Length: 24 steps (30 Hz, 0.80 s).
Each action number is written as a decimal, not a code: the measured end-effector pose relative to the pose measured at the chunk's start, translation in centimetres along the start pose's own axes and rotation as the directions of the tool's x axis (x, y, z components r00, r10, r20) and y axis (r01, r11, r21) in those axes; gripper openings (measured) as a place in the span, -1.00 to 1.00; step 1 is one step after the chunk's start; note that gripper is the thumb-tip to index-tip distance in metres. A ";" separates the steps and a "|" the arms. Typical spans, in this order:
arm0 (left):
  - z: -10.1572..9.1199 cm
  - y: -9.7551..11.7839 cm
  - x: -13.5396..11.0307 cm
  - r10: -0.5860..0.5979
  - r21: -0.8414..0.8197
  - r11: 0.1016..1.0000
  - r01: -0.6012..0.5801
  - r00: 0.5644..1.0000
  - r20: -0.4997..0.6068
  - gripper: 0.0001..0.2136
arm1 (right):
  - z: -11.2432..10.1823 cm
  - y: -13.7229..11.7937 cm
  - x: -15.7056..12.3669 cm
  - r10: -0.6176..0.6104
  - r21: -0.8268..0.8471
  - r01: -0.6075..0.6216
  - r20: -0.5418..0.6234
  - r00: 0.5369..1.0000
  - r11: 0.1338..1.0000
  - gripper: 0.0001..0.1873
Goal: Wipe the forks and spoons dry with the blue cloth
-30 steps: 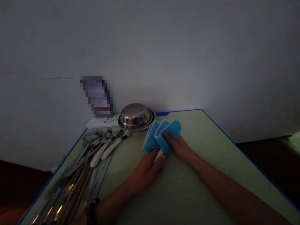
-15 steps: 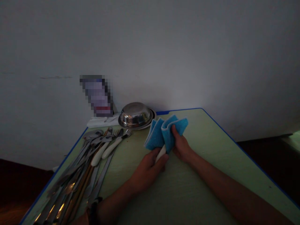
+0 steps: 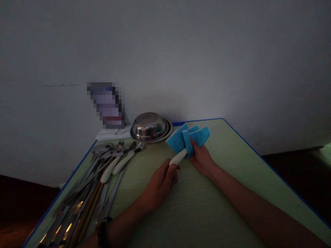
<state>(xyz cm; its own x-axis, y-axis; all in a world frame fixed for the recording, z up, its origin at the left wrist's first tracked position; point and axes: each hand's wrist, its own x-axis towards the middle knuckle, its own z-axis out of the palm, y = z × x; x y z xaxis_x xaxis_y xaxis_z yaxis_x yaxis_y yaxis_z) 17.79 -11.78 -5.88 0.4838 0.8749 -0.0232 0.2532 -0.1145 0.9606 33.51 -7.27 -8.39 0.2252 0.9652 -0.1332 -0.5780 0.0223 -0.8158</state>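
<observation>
My left hand [image 3: 162, 181] is closed on the end of a white handle [image 3: 178, 157]. The handle's other end runs into a folded blue cloth [image 3: 178, 139], so which utensil it belongs to stays hidden. Gripping that cloth from the right is my right hand [image 3: 201, 156], thumb on top, with the fabric wrapped around the utensil. Both hands are above the middle of the light green table [image 3: 219, 213]. Left of them lies a pile of cutlery, including a fork [image 3: 141, 147], white handles [image 3: 124, 163], spoons [image 3: 106, 148] and wooden chopsticks [image 3: 88, 210].
An upturned steel bowl [image 3: 150, 125] rests on a metal plate at the table's back edge. Beside it, a blurred upright panel [image 3: 107, 105] leans near the wall [image 3: 207, 62], with a white folded item [image 3: 110, 133] below. Blue trim [image 3: 245, 140] edges the table.
My left hand has drawn slightly down and left, baring more of the white handle. The blue cloth has shifted a little right and bunched in my right hand.
</observation>
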 end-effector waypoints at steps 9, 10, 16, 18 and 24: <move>-0.1 0.4 0.2 -0.032 0.218 0.976 0.011 0.995 0.093 -0.77 | -0.5 -0.2 -0.8 -0.113 -0.516 0.212 0.217 0.970 0.830 -0.62; -0.1 0.5 0.2 -0.021 0.224 0.975 -0.001 0.995 0.098 -0.76 | -0.5 -0.1 -0.8 -0.118 -0.502 0.194 0.179 0.977 0.843 -0.59; 0.1 0.4 -0.4 0.043 0.242 0.968 -0.072 0.991 0.125 -0.79 | -0.3 0.5 -0.4 0.019 -0.233 -0.016 0.012 1.000 0.972 -0.48; 0.2 0.2 -0.4 0.035 0.136 0.990 -0.041 0.998 0.046 -0.84 | -0.2 0.2 -0.2 0.085 -0.087 -0.087 -0.034 0.996 0.992 -0.52; -0.3 0.1 0.4 -0.099 -0.713 0.700 0.037 0.994 -0.045 -0.82 | -0.2 -0.9 0.5 0.084 0.160 -0.060 -0.151 0.985 0.985 -0.77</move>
<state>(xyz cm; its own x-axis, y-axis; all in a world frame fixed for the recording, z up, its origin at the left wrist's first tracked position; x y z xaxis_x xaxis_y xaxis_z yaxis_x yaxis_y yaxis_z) 17.76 -11.31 -5.76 0.4179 0.9023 -0.1057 -0.4020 0.2880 0.8692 34.30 -6.85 -7.86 0.2917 0.9132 -0.2847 -0.7083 0.0062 -0.7059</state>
